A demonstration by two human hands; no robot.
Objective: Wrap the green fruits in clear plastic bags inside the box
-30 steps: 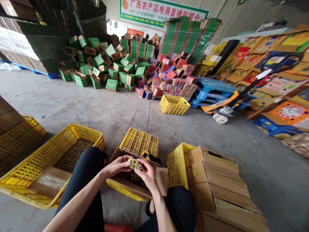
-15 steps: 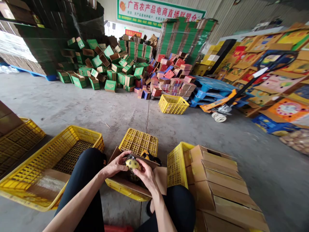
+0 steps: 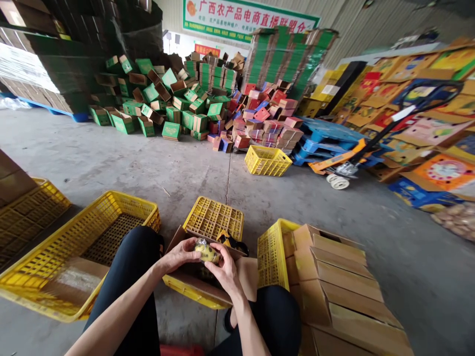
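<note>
A small yellow, dark-speckled fruit (image 3: 206,251) is held between both hands over an open cardboard box (image 3: 193,277) that rests on a yellow crate (image 3: 215,218) in front of my knees. My left hand (image 3: 178,255) grips it from the left with curled fingers. My right hand (image 3: 224,269) pinches it from the right. A black and yellow tool (image 3: 232,241) lies on the box's far edge, just beyond my fingers.
A large yellow crate (image 3: 55,257) holding a sheet of cardboard stands at my left, and a stack of flat brown cartons (image 3: 345,291) against another yellow crate (image 3: 272,252) at my right. Heaps of green and red boxes, a pallet jack (image 3: 349,165) and a yellow crate (image 3: 267,160) lie across the concrete floor.
The fruit has been turned between my fingers; both hands stay over the box, with only small shifts of the fingers.
</note>
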